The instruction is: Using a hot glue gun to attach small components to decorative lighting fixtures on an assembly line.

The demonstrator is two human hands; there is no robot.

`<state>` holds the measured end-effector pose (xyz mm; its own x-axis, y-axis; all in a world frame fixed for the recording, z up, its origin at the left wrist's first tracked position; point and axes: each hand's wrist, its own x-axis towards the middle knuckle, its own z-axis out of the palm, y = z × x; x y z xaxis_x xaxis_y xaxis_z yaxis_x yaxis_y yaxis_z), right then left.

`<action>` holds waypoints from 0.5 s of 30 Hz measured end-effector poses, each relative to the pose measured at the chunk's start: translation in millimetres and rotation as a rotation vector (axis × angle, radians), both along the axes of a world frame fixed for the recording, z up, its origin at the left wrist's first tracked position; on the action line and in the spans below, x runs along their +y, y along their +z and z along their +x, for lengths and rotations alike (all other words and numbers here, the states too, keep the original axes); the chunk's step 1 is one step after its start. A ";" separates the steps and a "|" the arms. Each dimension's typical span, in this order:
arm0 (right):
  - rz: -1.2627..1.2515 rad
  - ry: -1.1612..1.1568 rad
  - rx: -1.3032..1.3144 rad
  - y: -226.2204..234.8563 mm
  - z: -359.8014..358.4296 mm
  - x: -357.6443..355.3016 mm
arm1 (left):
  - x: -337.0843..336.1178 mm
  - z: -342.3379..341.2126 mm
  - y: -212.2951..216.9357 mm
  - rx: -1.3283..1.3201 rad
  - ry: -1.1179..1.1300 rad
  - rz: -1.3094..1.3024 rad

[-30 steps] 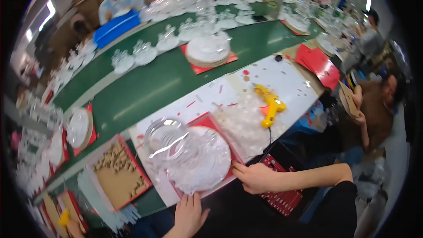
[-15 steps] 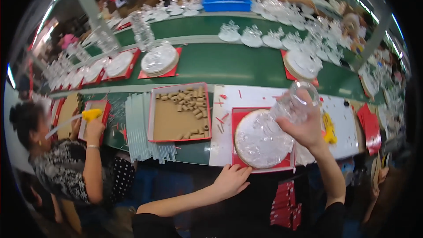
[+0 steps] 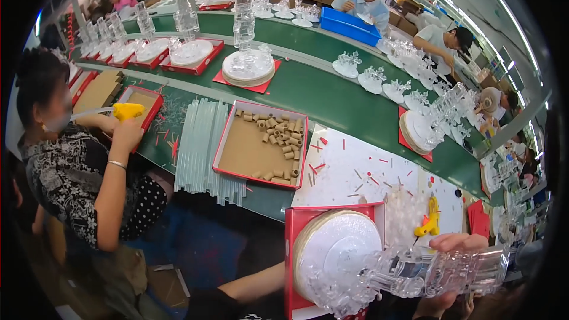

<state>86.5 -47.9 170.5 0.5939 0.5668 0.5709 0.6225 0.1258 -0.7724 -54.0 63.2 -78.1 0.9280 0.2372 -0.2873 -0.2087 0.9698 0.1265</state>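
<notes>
My right hand (image 3: 460, 242) is wrapped round a clear, ridged plastic column (image 3: 409, 272), its fingers over the far side. The column slants over the round white discs (image 3: 344, 234), its narrower end at clear plastic decorations (image 3: 341, 287) on top of them; whether they are joined I cannot tell. These discs are stacked in a shallow red box (image 3: 302, 219), held out over the near table edge. From below, my left forearm (image 3: 255, 287) runs up to the box's left side. The box hides my left hand.
Left of the white board (image 3: 349, 166) are a box of short brown cardboard tubes (image 3: 243, 154) and translucent sticks (image 3: 201, 148). A yellow glue gun (image 3: 428, 219) lies right. At far left, a co-worker's hand holds another yellow glue gun (image 3: 127, 111). Disc stacks (image 3: 249, 66) stand on the green conveyor (image 3: 323, 101).
The box with the discs has shifted toward me, over the table edge. The clear column in my right hand now lies lengthwise to the right. My left hand has gone behind the box.
</notes>
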 end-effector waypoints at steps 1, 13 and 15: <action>0.035 -0.019 -0.054 2.1 6.2 -11.7 | -3.5 13.8 5.9 -0.046 -0.028 -0.026; 0.021 0.090 0.006 -6.3 105.2 24.7 | 0.4 9.8 57.0 -0.058 0.118 -0.108; 0.033 0.062 -0.023 -14.3 126.1 39.9 | 5.3 -10.1 49.2 -0.155 0.088 -0.227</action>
<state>212.6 -8.0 156.2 0.5449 0.5827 0.6030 0.6303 0.1896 -0.7528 -64.2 68.5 -28.9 0.9437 0.2643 -0.1989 -0.2929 0.9471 -0.1313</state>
